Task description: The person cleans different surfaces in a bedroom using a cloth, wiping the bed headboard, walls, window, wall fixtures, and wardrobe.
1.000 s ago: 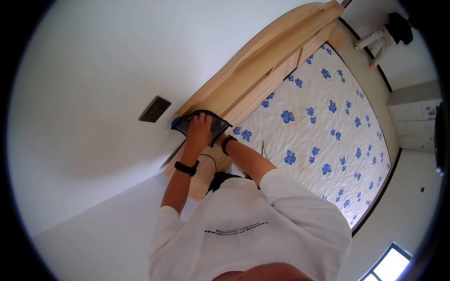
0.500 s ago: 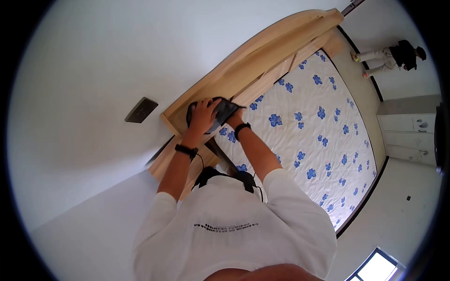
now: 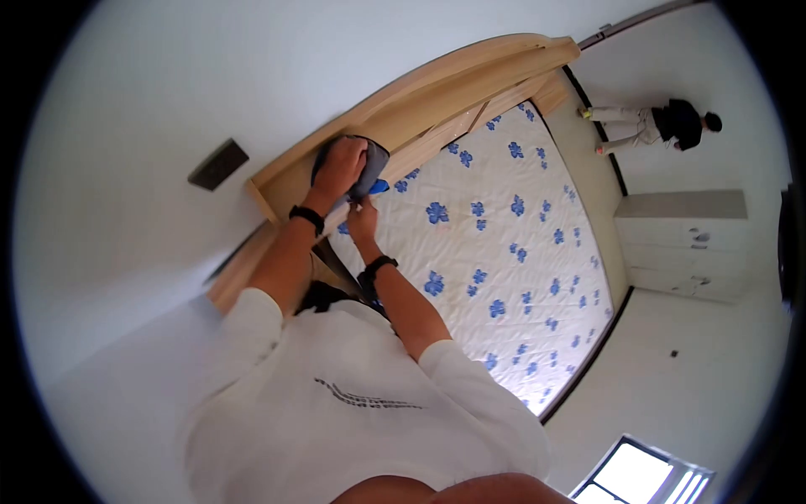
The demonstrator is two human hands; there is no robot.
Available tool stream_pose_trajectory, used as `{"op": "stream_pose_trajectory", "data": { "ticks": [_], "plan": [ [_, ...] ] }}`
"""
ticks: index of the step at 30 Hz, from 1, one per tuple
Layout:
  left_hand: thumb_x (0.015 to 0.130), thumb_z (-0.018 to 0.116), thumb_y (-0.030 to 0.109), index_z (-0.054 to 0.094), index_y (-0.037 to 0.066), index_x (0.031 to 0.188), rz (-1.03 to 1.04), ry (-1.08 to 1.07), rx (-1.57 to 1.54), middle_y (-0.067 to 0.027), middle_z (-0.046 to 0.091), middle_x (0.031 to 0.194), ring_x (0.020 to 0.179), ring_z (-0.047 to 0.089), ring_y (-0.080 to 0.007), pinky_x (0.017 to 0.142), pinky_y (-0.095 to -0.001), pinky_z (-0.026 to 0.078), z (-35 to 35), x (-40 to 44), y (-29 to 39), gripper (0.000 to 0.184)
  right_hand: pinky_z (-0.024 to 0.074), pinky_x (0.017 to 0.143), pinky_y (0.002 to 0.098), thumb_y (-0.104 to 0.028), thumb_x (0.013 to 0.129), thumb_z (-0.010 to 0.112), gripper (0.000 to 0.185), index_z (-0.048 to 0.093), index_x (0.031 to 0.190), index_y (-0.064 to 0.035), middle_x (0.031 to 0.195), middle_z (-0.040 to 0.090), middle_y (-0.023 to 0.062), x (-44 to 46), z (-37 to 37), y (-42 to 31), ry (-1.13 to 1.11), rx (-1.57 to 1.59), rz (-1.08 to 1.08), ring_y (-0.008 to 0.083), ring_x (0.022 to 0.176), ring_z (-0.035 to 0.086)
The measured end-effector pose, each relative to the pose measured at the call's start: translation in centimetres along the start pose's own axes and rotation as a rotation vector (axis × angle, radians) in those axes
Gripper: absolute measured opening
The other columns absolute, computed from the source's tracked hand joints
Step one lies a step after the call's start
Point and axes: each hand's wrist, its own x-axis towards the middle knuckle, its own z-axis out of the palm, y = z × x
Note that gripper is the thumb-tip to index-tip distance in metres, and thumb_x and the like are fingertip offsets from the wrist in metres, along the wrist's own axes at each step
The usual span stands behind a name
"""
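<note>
Long headboard ledge point(image 3: 445, 91), left fingers point(image 3: 356, 146) on cloth point(image 3: 374, 165), near end

A bedroom, judging by the floral mattress point(image 3: 483, 252) and wooden headboard point(image 3: 428, 97).

Headboard point(image 3: 403, 105) runs along the wall, mattress point(image 3: 470, 235) to its right. Cloth point(image 3: 375, 161) at the headboard's near end, left hand point(image 3: 342, 168) on top of it, right hand point(image 3: 363, 220) at its lower edge. Wall socket point(image 3: 218, 165) left of that end. Beyond the mattress: other person point(image 3: 676, 124), then cabinet point(image 3: 672, 252) further right. Window point(image 3: 634, 472) lower right.
</note>
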Motion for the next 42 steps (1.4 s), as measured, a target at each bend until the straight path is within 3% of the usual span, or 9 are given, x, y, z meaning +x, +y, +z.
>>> {"op": "stream_pose_trajectory", "data": {
  "ticks": [2,6,8,9,18,23,35,36,42],
  "plan": [
    [0.085,0.061,0.009,0.058,0.006,0.108,-0.124,-0.142,0.106,-0.0131,0.059,0.099,0.1,0.055,-0.034,0.087,-0.0445,0.044,-0.7,-0.5,-0.2,0.023,0.0469,0.093,0.0487,0.002,0.077,0.055,0.037,0.062,0.113,0.0007,0.108,0.066,0.024,-0.2,-0.6,-0.9,-0.187,-0.129,-0.428,0.042,0.104,0.06],
    [0.084,0.064,0.018,0.061,0.009,0.109,-0.191,-0.086,0.224,-0.0108,0.057,0.106,0.103,0.053,-0.0315,0.086,-0.0466,0.043,-3.0,-2.7,1.0,0.027,0.0391,0.103,0.048,-0.01,0.086,0.057,0.035,0.06,0.12,-0.0017,0.127,0.057,0.0216,1.1,0.8,-0.8,-0.454,-0.461,-0.521,0.0389,0.121,0.05],
    [0.083,0.065,0.019,0.062,0.01,0.109,-0.193,-0.004,0.283,-0.011,0.057,0.108,0.104,0.052,-0.0315,0.087,-0.0468,0.043,-3.0,-3.9,1.2,0.027,0.0337,0.108,0.0513,-0.02,0.089,0.056,0.042,0.055,0.127,-0.003,0.137,0.05,0.019,2.2,2.5,0.4,-0.692,-0.778,-0.247,0.0363,0.128,0.045],
    [0.083,0.065,0.019,0.064,0.011,0.11,-0.177,0.064,0.338,-0.0112,0.057,0.111,0.104,0.052,-0.0316,0.088,-0.0471,0.043,-3.0,-4.5,1.0,0.028,0.0321,0.109,0.0531,-0.03,0.091,0.053,0.05,0.05,0.134,-0.0053,0.136,0.052,0.0185,2.0,3.4,1.0,-0.614,-0.828,-0.296,0.0346,0.129,0.046],
    [0.08,0.066,0.01,0.068,0.013,0.103,-0.357,-0.119,0.123,-0.0086,0.051,0.096,0.099,0.052,-0.029,0.087,-0.0435,0.04,-5.6,-8.4,2.6,0.023,0.0325,0.108,0.0532,-0.032,0.091,0.053,0.051,0.049,0.135,-0.0059,0.135,0.052,0.0187,0.6,7.1,1.6,-0.678,-0.599,-0.448,0.035,0.129,0.046],
    [0.077,0.065,0.005,0.055,0.01,0.089,-0.37,-0.297,0.247,-0.0069,0.051,0.095,0.095,0.051,-0.0277,0.084,-0.043,0.039,-5.3,-7.8,2.0,0.016,0.0327,0.108,0.0532,-0.032,0.091,0.053,0.051,0.049,0.135,-0.0063,0.135,0.053,0.0188,1.4,8.9,1.8,-0.669,-0.47,-0.501,0.0352,0.129,0.047],
    [0.08,0.069,0.015,0.054,0.006,0.079,-0.251,-0.373,0.053,-0.0103,0.051,0.084,0.087,0.051,-0.0307,0.08,-0.0418,0.041,-1.7,-1.7,0.4,0.018,0.0332,0.107,0.0533,-0.034,0.091,0.053,0.052,0.048,0.136,-0.0072,0.134,0.053,0.0191,5.9,7.9,5.4,-0.578,-0.35,-0.594,0.0357,0.128,0.047],
    [0.08,0.069,0.015,0.054,0.006,0.079,-0.247,-0.387,0.046,-0.0103,0.051,0.084,0.087,0.051,-0.0307,0.08,-0.0418,0.041,-0.8,-0.9,0.4,0.018,0.0401,0.102,0.0477,-0.037,0.088,0.057,0.048,0.055,0.129,-0.0125,0.127,0.06,0.0131,7.3,6.3,5.6,-0.603,-0.44,-0.257,0.0318,0.121,0.054],
    [0.086,0.071,0.014,0.057,0.001,0.073,-0.15,-0.244,0.19,-0.014,0.05,0.078,0.075,0.052,-0.0349,0.067,-0.0444,0.042,3.8,2.5,1.1,0.024,0.0461,0.096,0.0426,-0.037,0.075,0.069,0.046,0.064,0.117,-0.0198,0.116,0.067,0.0015,13.4,-1.9,4.8,-0.23,-0.168,-0.426,0.0254,0.113,0.06]
  ]
}}
